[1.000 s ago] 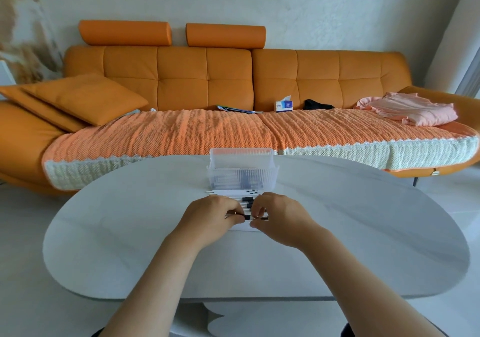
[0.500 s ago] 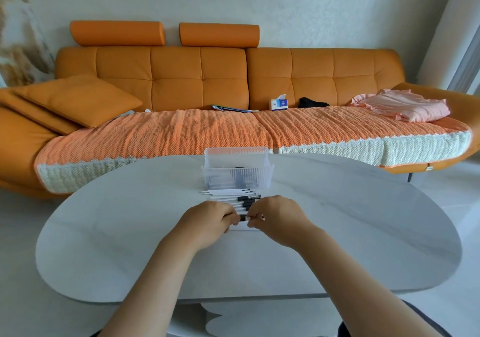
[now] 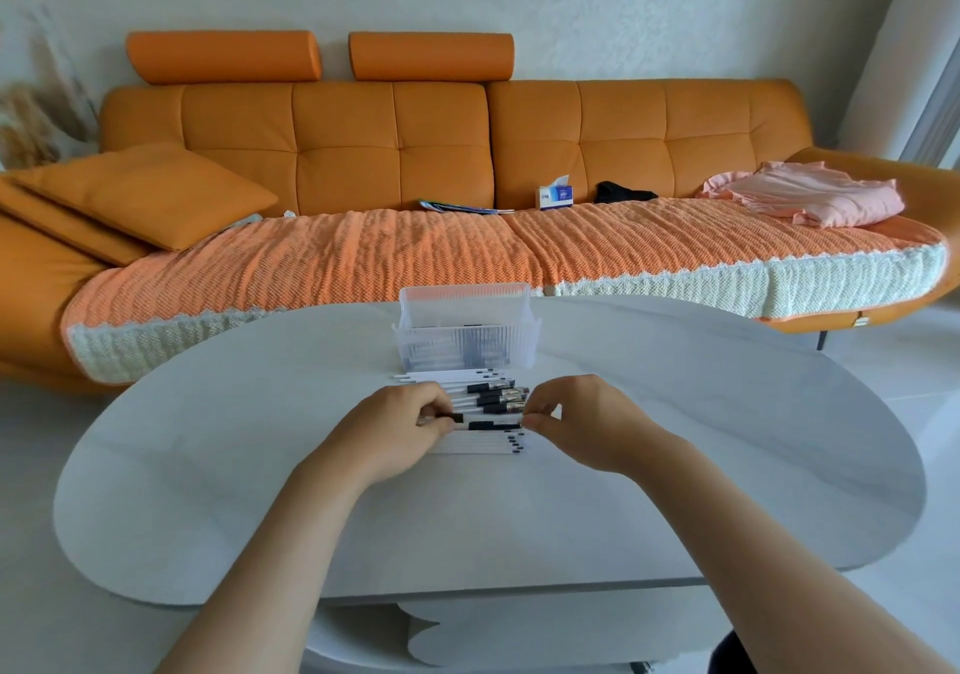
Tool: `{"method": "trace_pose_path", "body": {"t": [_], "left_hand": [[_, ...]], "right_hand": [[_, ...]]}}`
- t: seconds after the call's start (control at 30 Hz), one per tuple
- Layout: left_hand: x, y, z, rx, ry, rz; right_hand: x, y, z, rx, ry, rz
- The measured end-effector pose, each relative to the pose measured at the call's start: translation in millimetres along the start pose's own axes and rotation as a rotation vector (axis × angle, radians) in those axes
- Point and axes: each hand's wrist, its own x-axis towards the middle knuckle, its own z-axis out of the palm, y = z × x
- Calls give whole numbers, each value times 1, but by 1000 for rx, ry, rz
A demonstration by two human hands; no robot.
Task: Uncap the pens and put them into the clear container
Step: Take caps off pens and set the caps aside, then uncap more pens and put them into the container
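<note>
Between your hands runs one pen [image 3: 492,425], your left hand [image 3: 397,431] pinching one end, your right hand [image 3: 587,424] the other

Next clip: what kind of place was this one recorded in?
Most likely a home living room. A long orange sofa fills the back, a tissue box and pink clothing lie on its seat, and a rounded white table stands in front.
</note>
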Motion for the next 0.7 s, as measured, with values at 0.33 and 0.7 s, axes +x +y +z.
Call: {"method": "trace_pose_path", "body": {"t": [0.33, 0.7], "left_hand": [[-2, -18, -18, 198, 282, -64], [3, 17, 18, 156, 148, 219]], "right_hand": [[-2, 17, 1, 18, 21, 31], [3, 6, 7, 150, -11, -10]]}}
